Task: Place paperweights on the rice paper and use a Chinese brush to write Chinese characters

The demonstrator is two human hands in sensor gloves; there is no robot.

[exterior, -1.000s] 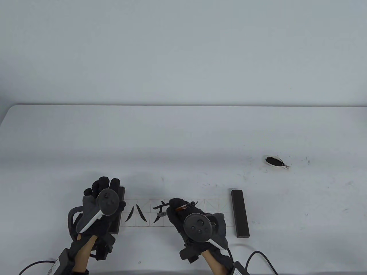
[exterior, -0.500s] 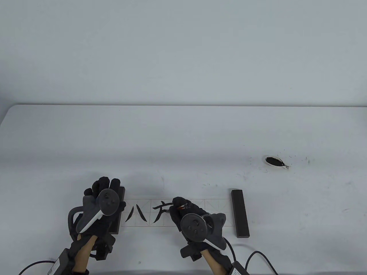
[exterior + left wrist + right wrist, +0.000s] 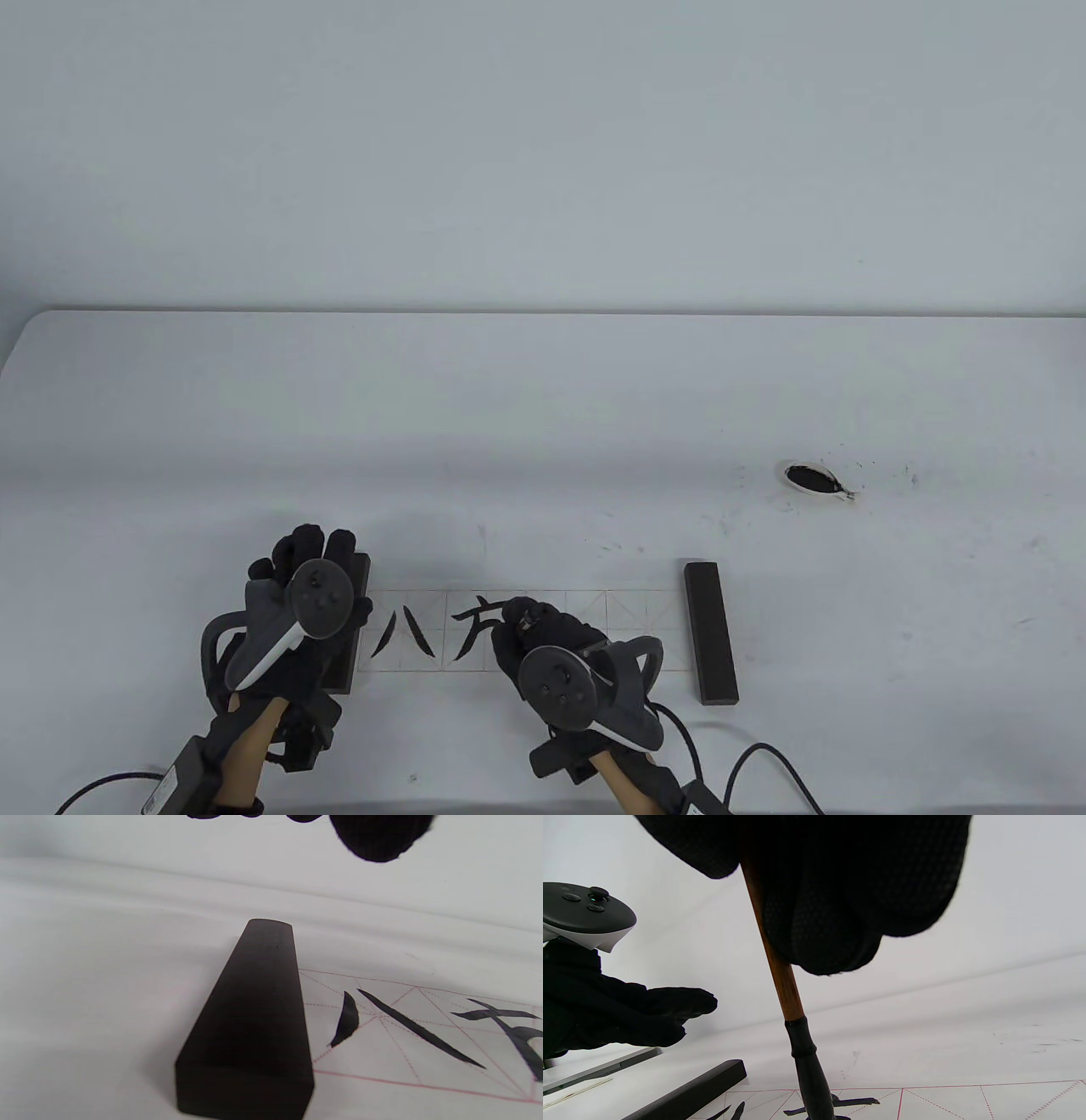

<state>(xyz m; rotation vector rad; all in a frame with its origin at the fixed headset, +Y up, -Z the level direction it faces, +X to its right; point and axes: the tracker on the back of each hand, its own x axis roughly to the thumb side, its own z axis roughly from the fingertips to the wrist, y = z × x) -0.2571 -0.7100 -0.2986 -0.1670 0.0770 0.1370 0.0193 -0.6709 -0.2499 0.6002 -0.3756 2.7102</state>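
Observation:
A strip of gridded rice paper (image 3: pixel 645 628) lies near the front edge, a dark paperweight on each end. My left hand (image 3: pixel 316 545) stretches flat over the left paperweight (image 3: pixel 362 577); the right wrist view shows its fingers (image 3: pixel 683 1005) straight, just above the bar (image 3: pixel 691 1090). The right paperweight (image 3: pixel 711 632) lies untouched. My right hand (image 3: pixel 522 615) grips the brush (image 3: pixel 780 984) upright, its black tip (image 3: pixel 814 1090) on the paper at the second character (image 3: pixel 475 628). The first character (image 3: pixel 405 632) is two slanted strokes.
A small white ink dish (image 3: pixel 810 478) with black ink sits at the right, with ink specks around it. Glove cables (image 3: pixel 764 755) run along the front edge. The table's far edge (image 3: pixel 543 314) meets a plain wall.
My right hand has drawn toward the front edge and slightly left, swinging the brush handle upright out of the table view; the second character has gained ink. The left hand has stayed put.

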